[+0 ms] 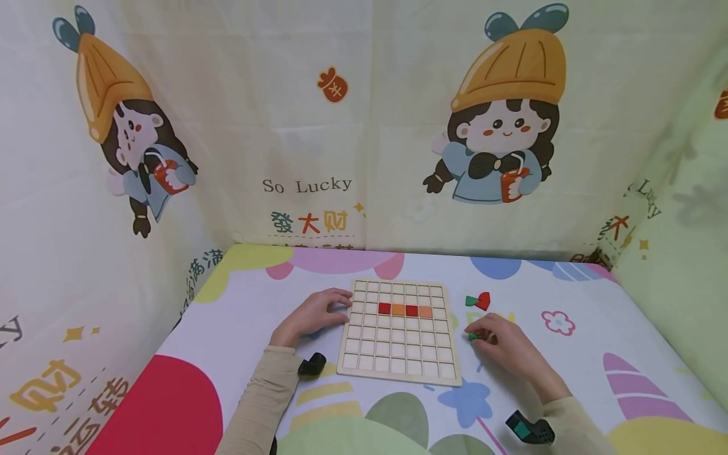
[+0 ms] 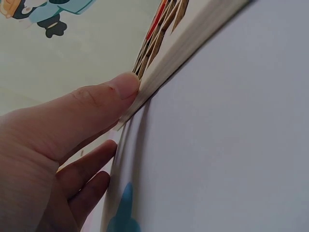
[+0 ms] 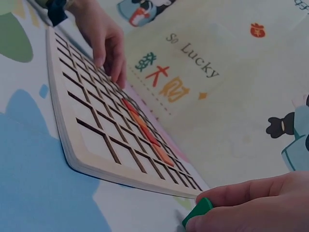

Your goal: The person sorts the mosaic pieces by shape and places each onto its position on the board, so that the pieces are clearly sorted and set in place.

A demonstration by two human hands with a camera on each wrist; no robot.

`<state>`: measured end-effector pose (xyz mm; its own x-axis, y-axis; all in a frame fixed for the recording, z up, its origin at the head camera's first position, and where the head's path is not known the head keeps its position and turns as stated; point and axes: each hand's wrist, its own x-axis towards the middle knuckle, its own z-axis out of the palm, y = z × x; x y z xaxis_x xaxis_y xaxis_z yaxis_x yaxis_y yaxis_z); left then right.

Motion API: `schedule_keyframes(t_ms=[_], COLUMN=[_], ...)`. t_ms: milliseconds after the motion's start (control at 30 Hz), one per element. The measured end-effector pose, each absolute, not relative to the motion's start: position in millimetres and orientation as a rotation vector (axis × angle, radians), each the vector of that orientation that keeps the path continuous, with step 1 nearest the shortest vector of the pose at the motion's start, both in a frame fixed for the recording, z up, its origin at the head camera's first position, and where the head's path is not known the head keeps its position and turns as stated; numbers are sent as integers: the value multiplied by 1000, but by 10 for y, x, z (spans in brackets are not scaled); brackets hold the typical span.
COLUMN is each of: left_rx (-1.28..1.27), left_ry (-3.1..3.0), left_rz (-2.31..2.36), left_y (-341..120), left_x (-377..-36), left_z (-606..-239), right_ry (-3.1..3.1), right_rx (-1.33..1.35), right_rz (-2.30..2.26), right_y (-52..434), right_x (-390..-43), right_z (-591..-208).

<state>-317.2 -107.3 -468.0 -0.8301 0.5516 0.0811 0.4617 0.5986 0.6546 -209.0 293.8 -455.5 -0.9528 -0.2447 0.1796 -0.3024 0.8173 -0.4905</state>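
Note:
A wooden grid board lies flat, with a row of red and orange square tiles set in its upper part. My left hand rests at the board's left edge. In the left wrist view its thumb touches the rim, while the other fingers are loosely extended below. Off the board's right side, my right hand pinches a small green piece between thumb and fingers. The hand partly hides that piece.
Beyond the right hand lie a loose green piece and a red piece, side by side on the patterned tablecloth. A printed curtain hangs behind the table and along both sides.

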Motion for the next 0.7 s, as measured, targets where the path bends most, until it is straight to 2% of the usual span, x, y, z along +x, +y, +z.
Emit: schedule_keyframes(t_ms=[367, 700], left_rx=[885, 871], left_ry=[2698, 2695], left_rz=[1045, 1036], left_y=[-1080, -1080], left_x=[-3148, -3147], left_z=[-4662, -4666], right_ry=[-3026, -2997], right_rx=[570, 441], right_rz=[875, 886], right_y=[2979, 2964], right_x=[-2040, -2072], right_z=[-4511, -4558])
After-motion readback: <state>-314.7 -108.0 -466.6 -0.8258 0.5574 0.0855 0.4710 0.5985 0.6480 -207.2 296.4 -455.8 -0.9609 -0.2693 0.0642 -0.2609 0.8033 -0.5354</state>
